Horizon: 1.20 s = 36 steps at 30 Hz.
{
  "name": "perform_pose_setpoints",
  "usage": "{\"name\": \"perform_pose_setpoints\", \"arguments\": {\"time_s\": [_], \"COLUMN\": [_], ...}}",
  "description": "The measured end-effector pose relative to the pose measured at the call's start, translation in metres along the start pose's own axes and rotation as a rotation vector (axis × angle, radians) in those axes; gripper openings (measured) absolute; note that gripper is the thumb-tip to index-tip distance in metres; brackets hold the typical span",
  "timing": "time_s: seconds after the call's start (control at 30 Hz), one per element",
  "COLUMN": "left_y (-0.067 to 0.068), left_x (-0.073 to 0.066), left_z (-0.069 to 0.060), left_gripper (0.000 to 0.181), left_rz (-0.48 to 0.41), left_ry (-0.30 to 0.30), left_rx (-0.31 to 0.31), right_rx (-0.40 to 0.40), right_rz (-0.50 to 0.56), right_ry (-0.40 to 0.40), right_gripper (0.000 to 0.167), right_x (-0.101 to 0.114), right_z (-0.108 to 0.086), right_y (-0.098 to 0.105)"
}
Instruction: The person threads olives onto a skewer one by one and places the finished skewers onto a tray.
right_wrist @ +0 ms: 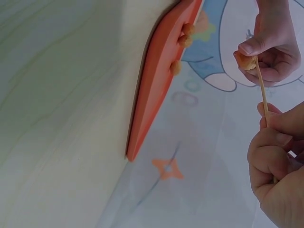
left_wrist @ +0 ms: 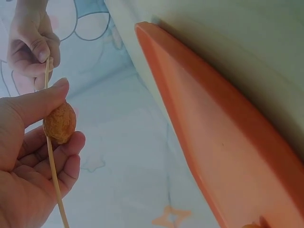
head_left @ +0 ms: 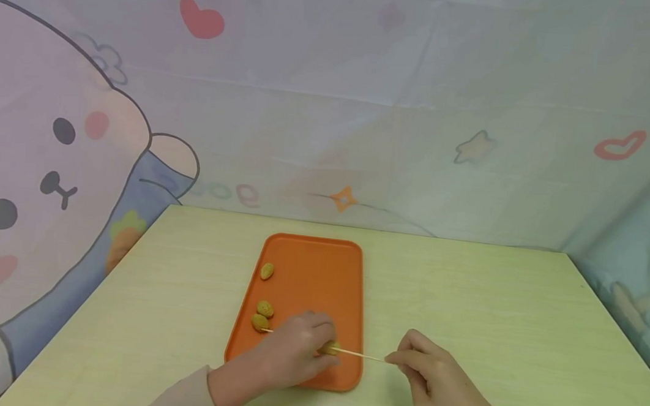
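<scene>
A thin wooden skewer (head_left: 358, 354) stretches between the two hands above the orange tray. My left hand (head_left: 295, 351) holds a wrinkled, yellow-brown dried fruit (left_wrist: 60, 123) between thumb and fingers, at the skewer. Whether the skewer runs through this fruit or along its side I cannot tell. One end of the stick shows past the left hand, near the fruits on the tray. To the right of the tray, my right hand (head_left: 432, 374) pinches the skewer's other end between thumb and curled fingers.
The orange tray (head_left: 316, 270) lies on a pale wooden table (head_left: 464, 290). Along its left side sit three similar fruits: a single one (head_left: 267, 271) farther back and two touching (head_left: 265, 309) nearer the front. A printed cloth (head_left: 319, 104) hangs behind the table.
</scene>
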<state>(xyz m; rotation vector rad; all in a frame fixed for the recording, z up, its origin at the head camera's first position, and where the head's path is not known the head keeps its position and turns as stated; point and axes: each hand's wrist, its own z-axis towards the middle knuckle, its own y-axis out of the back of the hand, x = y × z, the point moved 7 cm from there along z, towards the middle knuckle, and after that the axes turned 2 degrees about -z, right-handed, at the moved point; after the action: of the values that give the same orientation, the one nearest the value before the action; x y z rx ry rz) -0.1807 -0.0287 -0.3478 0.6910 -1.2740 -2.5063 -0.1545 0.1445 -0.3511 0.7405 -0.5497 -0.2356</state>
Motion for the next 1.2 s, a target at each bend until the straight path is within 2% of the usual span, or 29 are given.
{"name": "perform_pose_setpoints", "arguments": {"time_s": [0.27,0.53,0.8,1.07,1.2], "left_y": [0.001,-0.004,-0.007,-0.010,-0.010], "left_x": [-0.003,-0.005,-0.009,-0.012,-0.013], "left_z": [0.006,0.007,0.009,0.011,0.013], "left_gripper": [0.026,0.023,0.025,0.026,0.027], "left_rz": [0.059,0.052,0.087,0.096,0.097], "left_ry": [-0.009,-0.018,-0.070,-0.077,-0.086], "left_rx": [-0.007,0.015,-0.011,-0.018,-0.041], "right_rx": [-0.017,-0.009,-0.021,-0.035,-0.040], "right_rz": [-0.006,0.000,-0.014,-0.015,-0.030], "right_ry": [-0.002,-0.018,-0.011,0.007,0.009], "right_gripper": [0.044,0.043,0.043,0.044,0.044], "right_x": [0.002,0.004,0.004,0.006,0.007], "right_z": [0.004,0.007,0.008,0.010,0.011], "right_y": [-0.003,-0.007,-0.010,-0.012,-0.013]}}
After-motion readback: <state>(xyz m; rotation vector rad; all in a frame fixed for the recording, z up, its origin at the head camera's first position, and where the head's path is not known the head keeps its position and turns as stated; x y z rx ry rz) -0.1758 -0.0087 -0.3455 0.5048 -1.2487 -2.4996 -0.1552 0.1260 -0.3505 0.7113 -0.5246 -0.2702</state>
